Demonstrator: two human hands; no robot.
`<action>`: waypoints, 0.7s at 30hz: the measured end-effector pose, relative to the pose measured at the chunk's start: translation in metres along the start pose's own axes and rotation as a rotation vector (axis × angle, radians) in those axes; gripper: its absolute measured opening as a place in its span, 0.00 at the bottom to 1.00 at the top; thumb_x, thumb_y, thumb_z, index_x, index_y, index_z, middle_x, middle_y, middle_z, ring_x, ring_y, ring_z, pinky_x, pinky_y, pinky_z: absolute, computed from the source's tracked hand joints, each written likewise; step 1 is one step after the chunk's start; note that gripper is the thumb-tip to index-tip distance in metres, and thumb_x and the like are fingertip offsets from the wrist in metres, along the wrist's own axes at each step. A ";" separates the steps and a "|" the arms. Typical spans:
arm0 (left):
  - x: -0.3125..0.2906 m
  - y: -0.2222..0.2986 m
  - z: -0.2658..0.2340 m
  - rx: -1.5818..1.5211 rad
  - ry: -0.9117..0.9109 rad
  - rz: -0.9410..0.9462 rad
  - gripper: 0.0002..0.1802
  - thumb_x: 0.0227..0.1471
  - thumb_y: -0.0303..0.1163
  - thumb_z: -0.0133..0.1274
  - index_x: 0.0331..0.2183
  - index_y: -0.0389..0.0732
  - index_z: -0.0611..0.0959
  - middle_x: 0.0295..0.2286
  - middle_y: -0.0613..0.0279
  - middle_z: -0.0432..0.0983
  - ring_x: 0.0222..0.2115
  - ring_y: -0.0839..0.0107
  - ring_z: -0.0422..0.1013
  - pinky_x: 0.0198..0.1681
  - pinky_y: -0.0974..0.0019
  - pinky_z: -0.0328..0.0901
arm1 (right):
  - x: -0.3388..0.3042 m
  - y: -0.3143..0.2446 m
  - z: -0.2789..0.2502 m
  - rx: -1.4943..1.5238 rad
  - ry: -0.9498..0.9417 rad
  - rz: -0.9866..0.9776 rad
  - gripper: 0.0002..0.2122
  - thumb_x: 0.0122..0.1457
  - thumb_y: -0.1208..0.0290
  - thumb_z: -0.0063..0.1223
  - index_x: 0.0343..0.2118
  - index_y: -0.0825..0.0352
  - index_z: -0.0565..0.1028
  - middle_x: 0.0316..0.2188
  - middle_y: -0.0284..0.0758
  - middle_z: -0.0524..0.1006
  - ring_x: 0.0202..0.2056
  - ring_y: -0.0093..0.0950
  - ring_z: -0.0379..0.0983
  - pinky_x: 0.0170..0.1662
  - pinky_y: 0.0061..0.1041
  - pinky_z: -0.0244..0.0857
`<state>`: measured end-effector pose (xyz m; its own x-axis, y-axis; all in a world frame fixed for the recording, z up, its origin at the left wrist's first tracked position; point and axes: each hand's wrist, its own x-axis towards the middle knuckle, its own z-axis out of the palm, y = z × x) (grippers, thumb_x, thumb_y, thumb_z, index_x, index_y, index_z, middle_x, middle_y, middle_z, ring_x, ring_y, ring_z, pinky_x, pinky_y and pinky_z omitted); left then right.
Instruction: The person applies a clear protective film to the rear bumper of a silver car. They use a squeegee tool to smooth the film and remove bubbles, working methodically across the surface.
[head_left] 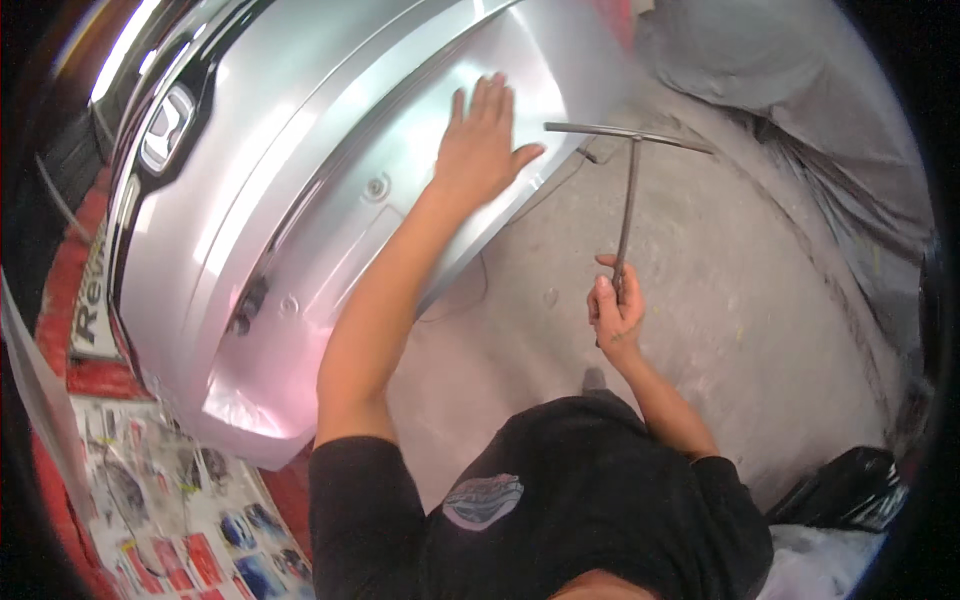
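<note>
Silver panel [340,225] lies beneath the left hand [476,160].

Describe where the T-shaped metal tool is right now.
In the head view, the T-shaped metal tool is right of centre, gripped in the right hand, mostly against the grey floor beside the silver car panel.

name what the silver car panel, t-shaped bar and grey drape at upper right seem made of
Silver car panel: probably painted metal, glossy, given its bright reflections. T-shaped bar in the right hand: likely metal, dull grey with faint sheen. Grey drape: cloth or dull plastic, mostly matte, with loose folds.
</note>
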<state>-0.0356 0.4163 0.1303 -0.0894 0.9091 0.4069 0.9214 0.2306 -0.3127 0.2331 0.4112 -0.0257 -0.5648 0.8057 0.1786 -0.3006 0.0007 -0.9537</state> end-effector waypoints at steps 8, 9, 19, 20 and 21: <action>-0.098 0.016 -0.033 -0.062 -0.110 0.081 0.46 0.58 0.56 0.58 0.64 0.31 0.69 0.69 0.44 0.56 0.71 0.54 0.51 0.74 0.44 0.44 | -0.007 -0.005 0.021 -0.016 -0.116 -0.100 0.17 0.72 0.69 0.45 0.58 0.74 0.69 0.16 0.23 0.65 0.16 0.13 0.58 0.19 0.17 0.50; -0.131 0.018 -0.057 -0.107 -0.084 0.062 0.45 0.58 0.56 0.58 0.64 0.33 0.69 0.69 0.45 0.56 0.71 0.53 0.51 0.73 0.44 0.45 | -0.007 0.000 0.023 -0.013 -0.136 -0.126 0.18 0.72 0.69 0.44 0.58 0.75 0.68 0.16 0.24 0.65 0.16 0.14 0.58 0.19 0.17 0.50; -0.405 -0.015 -0.157 0.092 -0.061 -0.779 0.50 0.56 0.48 0.62 0.66 0.24 0.61 0.70 0.35 0.48 0.71 0.38 0.45 0.71 0.36 0.43 | -0.041 -0.026 0.083 -0.001 -0.378 -0.207 0.18 0.72 0.72 0.44 0.57 0.81 0.67 0.16 0.27 0.66 0.16 0.15 0.59 0.19 0.18 0.53; -0.413 -0.009 -0.161 0.054 -0.070 -0.759 0.51 0.55 0.49 0.62 0.66 0.25 0.60 0.70 0.34 0.48 0.71 0.38 0.45 0.71 0.36 0.43 | -0.051 -0.029 0.092 -0.007 -0.400 -0.233 0.18 0.72 0.72 0.44 0.57 0.82 0.67 0.16 0.27 0.66 0.16 0.15 0.59 0.18 0.18 0.53; -0.421 -0.005 -0.165 0.015 -0.079 -0.737 0.52 0.54 0.49 0.63 0.67 0.25 0.60 0.70 0.34 0.48 0.71 0.38 0.45 0.71 0.36 0.43 | -0.064 -0.033 0.104 -0.015 -0.421 -0.259 0.18 0.72 0.72 0.44 0.57 0.82 0.67 0.16 0.27 0.67 0.16 0.15 0.60 0.18 0.18 0.54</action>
<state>0.0599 -0.0248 0.1022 -0.7107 0.5385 0.4527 0.6065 0.7951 0.0062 0.1991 0.2985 0.0193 -0.7353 0.4686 0.4897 -0.4628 0.1806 -0.8678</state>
